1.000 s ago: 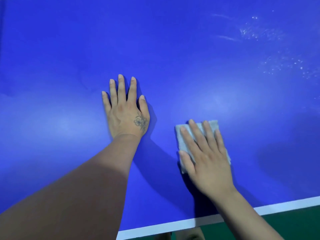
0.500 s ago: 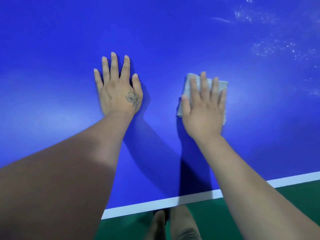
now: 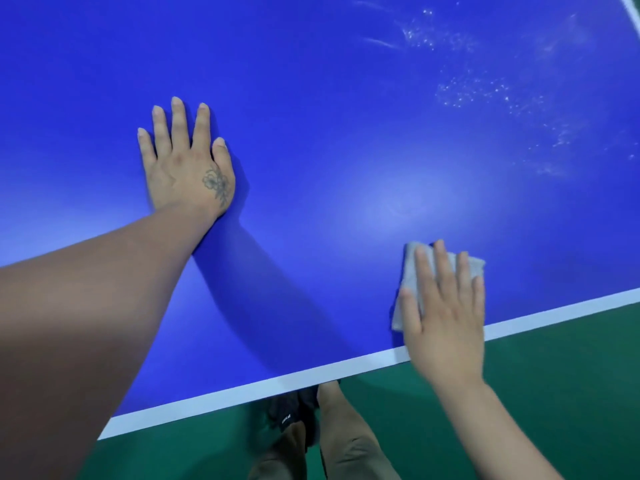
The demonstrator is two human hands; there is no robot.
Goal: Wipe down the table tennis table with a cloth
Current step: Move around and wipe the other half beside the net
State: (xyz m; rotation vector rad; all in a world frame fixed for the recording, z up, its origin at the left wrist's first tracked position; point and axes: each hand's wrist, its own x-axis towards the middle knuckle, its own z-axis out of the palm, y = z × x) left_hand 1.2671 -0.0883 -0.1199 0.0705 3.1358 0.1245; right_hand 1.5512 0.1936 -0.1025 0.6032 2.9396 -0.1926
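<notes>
The blue table tennis table (image 3: 329, 116) fills most of the view, with a white line (image 3: 242, 389) along its near edge. My left hand (image 3: 185, 164), with a flower tattoo, lies flat on the blue surface, fingers straight. My right hand (image 3: 445, 313) presses flat on a folded grey cloth (image 3: 408, 271) close to the near edge, at the right. Most of the cloth is hidden under my fingers and palm.
White specks and streaks (image 3: 485, 88) lie on the table's far right part. A white line (image 3: 630, 5) shows at the top right corner. Below the table's edge is a green floor (image 3: 554, 375), with my legs (image 3: 346, 445) against the edge.
My right hand has dragged the cloth back toward me and to the right, down to the table's near edge. My left hand stays flat in the same spot.
</notes>
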